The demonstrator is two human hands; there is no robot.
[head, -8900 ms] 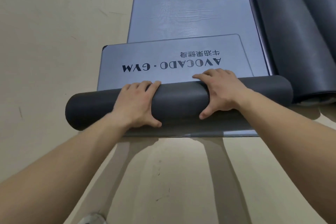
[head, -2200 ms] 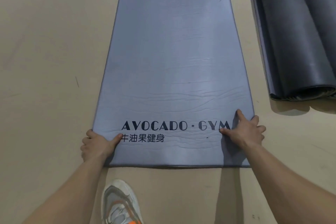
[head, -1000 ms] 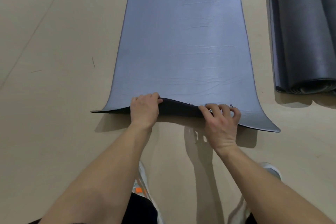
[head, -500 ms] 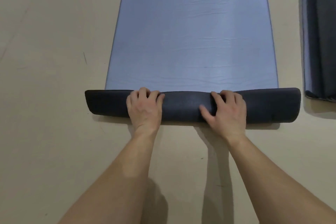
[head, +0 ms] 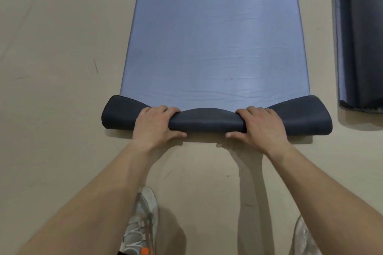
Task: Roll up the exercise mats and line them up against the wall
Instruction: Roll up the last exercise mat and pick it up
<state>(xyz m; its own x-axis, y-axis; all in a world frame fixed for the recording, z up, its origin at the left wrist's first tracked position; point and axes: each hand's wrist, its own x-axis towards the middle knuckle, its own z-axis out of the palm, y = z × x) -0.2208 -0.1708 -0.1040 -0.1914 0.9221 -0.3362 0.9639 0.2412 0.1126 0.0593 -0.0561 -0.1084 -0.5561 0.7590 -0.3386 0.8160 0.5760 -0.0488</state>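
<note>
A blue exercise mat [head: 215,43] lies flat on the floor and stretches away from me. Its near end is curled into a short dark grey roll [head: 209,119] lying crosswise. My left hand [head: 154,125] grips the roll left of centre, fingers over the top and thumb on the near side. My right hand [head: 262,125] grips it right of centre the same way. The roll is squeezed thin under both hands and bulges between them and at its two ends.
A rolled dark mat [head: 362,37] lies on the floor at the right edge, lengthwise beside the flat one, with a floor gap between them. My two shoes [head: 138,223] stand on the beige floor [head: 51,68] near the bottom of the view.
The printed near end of the mat was lifted and folded over, then curled into a roll. Since half a second ago both hands have closed tighter around the roll, pinching it.
</note>
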